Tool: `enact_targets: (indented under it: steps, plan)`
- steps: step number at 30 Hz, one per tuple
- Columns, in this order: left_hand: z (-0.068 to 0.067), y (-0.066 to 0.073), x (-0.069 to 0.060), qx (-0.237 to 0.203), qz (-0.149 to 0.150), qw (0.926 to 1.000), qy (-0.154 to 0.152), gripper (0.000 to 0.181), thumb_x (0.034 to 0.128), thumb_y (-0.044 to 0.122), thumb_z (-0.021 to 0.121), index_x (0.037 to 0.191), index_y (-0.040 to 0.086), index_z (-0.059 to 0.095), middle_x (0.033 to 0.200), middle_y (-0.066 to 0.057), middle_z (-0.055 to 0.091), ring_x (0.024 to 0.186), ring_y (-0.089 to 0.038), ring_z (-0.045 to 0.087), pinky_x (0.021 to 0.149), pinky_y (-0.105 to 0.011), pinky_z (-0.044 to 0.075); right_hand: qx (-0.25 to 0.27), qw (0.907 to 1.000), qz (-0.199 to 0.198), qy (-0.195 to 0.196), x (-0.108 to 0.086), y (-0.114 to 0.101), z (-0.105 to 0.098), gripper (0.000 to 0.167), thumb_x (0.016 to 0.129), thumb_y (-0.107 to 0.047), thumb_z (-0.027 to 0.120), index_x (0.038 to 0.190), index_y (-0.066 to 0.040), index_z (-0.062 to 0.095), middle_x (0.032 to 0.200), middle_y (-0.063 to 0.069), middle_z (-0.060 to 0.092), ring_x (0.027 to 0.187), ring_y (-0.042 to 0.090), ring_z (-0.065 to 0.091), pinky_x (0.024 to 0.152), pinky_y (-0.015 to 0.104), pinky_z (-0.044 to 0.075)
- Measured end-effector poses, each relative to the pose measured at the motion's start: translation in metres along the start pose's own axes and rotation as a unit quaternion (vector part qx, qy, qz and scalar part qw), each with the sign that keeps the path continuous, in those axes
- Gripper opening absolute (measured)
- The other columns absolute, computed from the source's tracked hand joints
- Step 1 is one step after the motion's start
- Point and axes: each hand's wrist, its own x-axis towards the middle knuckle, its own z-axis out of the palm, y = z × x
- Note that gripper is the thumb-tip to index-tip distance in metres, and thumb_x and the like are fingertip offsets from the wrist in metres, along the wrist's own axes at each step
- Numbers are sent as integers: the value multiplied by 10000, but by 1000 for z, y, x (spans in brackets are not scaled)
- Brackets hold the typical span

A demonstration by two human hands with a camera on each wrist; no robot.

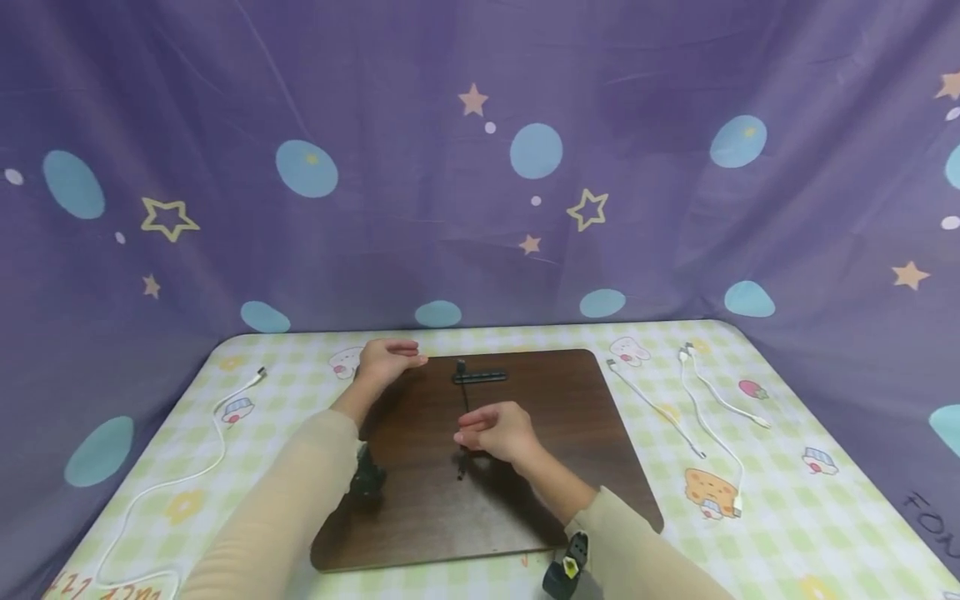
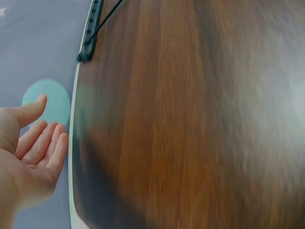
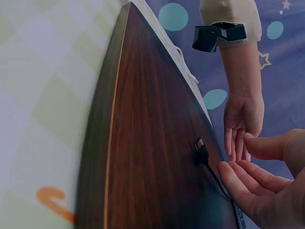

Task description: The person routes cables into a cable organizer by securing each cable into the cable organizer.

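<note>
A short black USB cable [image 1: 464, 398] lies lengthwise on the brown wooden board [image 1: 555, 467], its far plug crossing a narrow black strip [image 1: 487, 377] with a row of small marks. My right hand [image 1: 498, 429] hovers over the cable's middle, thumb and fingers apart in the right wrist view, where the near plug [image 3: 201, 149] shows on the board. Over the board's far left corner is my left hand [image 1: 387, 360], holding nothing. Its fingers [image 2: 45, 143] are loosely bent and the thumb stands away from them.
White cables lie on the checked tablecloth [image 1: 787, 467]: one long cable [image 1: 180, 479] at the left, and several shorter ones, including a white cable [image 1: 656, 408], at the right. A purple curtain [image 1: 420, 208] hangs behind the table. Dark cameras are strapped to both wrists.
</note>
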Motion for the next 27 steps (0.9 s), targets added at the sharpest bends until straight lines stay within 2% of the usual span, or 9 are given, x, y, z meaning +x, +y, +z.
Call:
enact_targets:
  steps: [6,11,14,16,19,21,23,25,27]
  plan:
    - [-24,-9,-6,-22,-146,9999,48,429,843,174,737,1225,7,633,1200,-142,661,1176,-279,624,1047,-357,483,81,9999,-9,-143,0,-2,9,263,769,-62,787,1003,39,719,886,158,758,753,195,745,685,267,611]
    - [-43,-18,-11,-60,-214,9997,109,453,848,183,735,1240,-6,613,1207,-130,662,1174,-285,626,1048,-368,486,250,9993,-68,-253,1,-3,18,261,777,-51,778,1001,64,710,889,188,751,775,251,747,682,288,615]
    - [-55,-24,-13,-31,-246,9995,200,474,842,211,744,1240,-10,612,1201,-121,673,1066,-239,687,951,-308,546,272,9992,-108,-279,2,-4,24,256,777,-51,778,995,65,713,893,195,749,777,257,747,680,285,614]
    - [-64,-29,-14,-52,-273,9992,279,480,839,212,745,1238,-19,610,1175,-119,690,891,-124,719,856,-237,572,297,9990,-113,-317,2,-5,27,248,779,-50,776,991,62,715,893,194,749,777,253,748,681,282,614]
    - [-79,-36,-15,-47,-309,9986,432,480,827,208,753,1222,-30,618,1089,-82,732,689,64,623,709,-132,549,383,9984,-135,-383,3,-6,33,249,783,-35,768,1001,70,709,901,210,745,799,279,746,690,300,616]
    - [-89,-41,-16,78,-288,9982,529,480,822,215,755,1214,-29,623,1044,-59,744,639,131,550,691,-82,508,440,9980,-133,-431,2,-8,36,250,785,-26,764,1006,74,707,905,217,743,810,289,744,694,307,617]
    - [-98,-46,-18,138,-337,9975,612,491,818,232,761,1216,-21,625,986,-5,758,635,143,539,683,-60,482,490,9977,-128,-456,2,-10,38,254,783,-20,763,1010,78,704,909,223,740,817,299,743,697,313,617]
    - [-106,-51,-19,199,-401,9966,690,506,817,251,760,1225,-15,621,885,85,766,634,149,532,682,-44,464,524,9974,-110,-484,2,-11,40,253,780,-19,765,1005,79,705,904,220,742,807,287,745,696,306,616]
    - [-115,-56,-20,83,-490,9959,755,522,816,244,760,1238,-22,608,742,212,723,611,148,546,645,-56,483,502,9975,-100,-483,2,-13,43,246,777,-21,768,996,74,708,895,211,745,791,274,746,689,298,616]
